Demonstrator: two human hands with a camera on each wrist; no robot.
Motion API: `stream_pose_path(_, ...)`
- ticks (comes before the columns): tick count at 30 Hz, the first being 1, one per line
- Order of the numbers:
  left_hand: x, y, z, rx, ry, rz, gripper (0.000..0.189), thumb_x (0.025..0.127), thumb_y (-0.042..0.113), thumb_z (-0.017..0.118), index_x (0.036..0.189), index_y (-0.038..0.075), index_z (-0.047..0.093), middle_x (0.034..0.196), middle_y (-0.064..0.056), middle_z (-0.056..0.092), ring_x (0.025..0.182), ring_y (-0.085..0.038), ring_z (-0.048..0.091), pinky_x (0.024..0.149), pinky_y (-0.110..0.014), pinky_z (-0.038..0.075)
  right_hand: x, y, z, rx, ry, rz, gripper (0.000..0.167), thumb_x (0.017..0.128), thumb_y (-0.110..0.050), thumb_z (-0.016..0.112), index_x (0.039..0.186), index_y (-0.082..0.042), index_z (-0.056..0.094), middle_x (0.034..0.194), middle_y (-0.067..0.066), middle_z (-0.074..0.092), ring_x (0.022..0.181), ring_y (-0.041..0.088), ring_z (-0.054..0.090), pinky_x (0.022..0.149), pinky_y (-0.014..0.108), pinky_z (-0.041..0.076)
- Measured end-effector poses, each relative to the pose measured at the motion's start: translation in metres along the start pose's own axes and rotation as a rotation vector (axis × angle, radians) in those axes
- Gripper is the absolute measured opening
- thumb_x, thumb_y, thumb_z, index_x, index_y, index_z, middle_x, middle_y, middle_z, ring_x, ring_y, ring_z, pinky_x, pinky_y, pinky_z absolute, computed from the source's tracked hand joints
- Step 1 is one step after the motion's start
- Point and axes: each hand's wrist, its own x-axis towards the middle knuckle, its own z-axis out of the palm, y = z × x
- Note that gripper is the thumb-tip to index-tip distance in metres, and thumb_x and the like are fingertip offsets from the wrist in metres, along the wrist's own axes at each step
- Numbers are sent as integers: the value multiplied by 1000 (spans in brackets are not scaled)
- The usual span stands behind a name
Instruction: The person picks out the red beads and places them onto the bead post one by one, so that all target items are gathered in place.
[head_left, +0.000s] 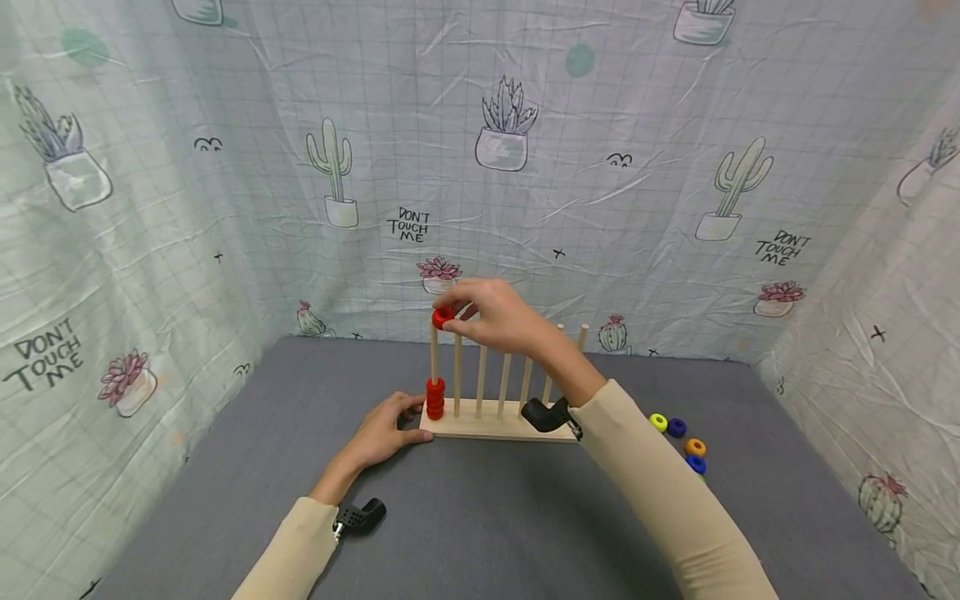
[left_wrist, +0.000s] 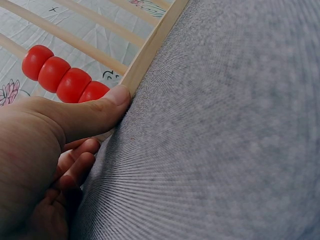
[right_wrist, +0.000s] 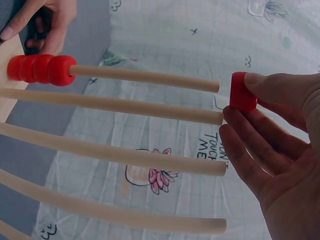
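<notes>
A wooden peg stand (head_left: 495,429) with a row of upright pegs stands on the table. Several red beads (head_left: 435,400) are stacked at the bottom of its leftmost peg (right_wrist: 145,77). Just past that peg's tip, my right hand (head_left: 491,315) pinches another red bead (right_wrist: 242,92) between thumb and fingers; a small gap separates bead and tip in the right wrist view. My left hand (head_left: 384,432) grips the left end of the base, its thumb (left_wrist: 95,115) on the front edge and its other fingers partly hidden behind.
Loose beads lie to the right of the stand, partly behind the right sleeve: a yellow one (head_left: 657,422), a dark blue one (head_left: 677,427), an orange one (head_left: 695,448) and a blue one (head_left: 696,464). A patterned curtain (head_left: 555,208) hangs behind the grey table (head_left: 480,517).
</notes>
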Motion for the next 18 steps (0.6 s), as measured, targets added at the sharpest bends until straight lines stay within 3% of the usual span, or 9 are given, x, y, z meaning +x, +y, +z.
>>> stream_pose_path(7,0,-1,0,0,2,10,70,84,36,87,144,11,62,114,-3,65,101,-16,60,85,-35,47,3,-3,-1,-2,-5,3,27,97,-11,73,123,-5,73,118,9,74,102,19,72,90,26,58)
stream_pose_path(18,0,-1,-1,-2,2,9,71,83,36,87,144,11,62,112,-2,65,100,-15,59,83,-34,46,5,0,4,43,-3,9,28,97,-8,72,124,-3,72,121,11,72,104,22,71,93,38,59)
